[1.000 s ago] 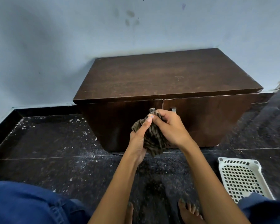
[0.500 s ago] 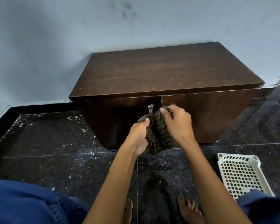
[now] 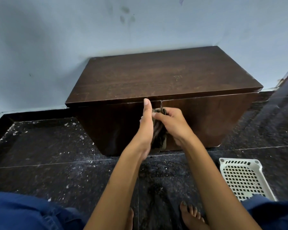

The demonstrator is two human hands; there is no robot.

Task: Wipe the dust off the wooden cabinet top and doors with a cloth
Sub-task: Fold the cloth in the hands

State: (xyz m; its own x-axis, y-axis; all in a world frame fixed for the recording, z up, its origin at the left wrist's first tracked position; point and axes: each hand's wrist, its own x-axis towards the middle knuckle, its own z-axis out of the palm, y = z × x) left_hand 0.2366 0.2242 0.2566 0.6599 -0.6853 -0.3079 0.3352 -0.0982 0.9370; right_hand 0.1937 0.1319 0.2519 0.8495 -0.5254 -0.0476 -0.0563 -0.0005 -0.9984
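Note:
A low dark wooden cabinet (image 3: pixel 165 75) with two front doors stands against the pale blue wall. Its top shows faint dusty marks. In front of the seam between the doors, my right hand (image 3: pixel 171 123) grips a dark striped cloth (image 3: pixel 159 133) that hangs down bunched. My left hand (image 3: pixel 145 127) is held edge-on beside the cloth with fingers straight and the thumb pointing up at the cabinet's top edge; its palm lies against the cloth. The door handles are hidden behind the hands.
A white perforated plastic basket (image 3: pixel 243 178) lies on the black speckled floor (image 3: pixel 48 146) at the lower right. My bare feet (image 3: pixel 189 216) and blue-clad knees (image 3: pixel 23 213) fill the bottom of the view. White flecks litter the floor at the left.
My left hand has let go of the cloth and straightened, thumb up. The cloth now hangs from the right hand alone, more bunched. Both hands sit slightly higher against the doors.

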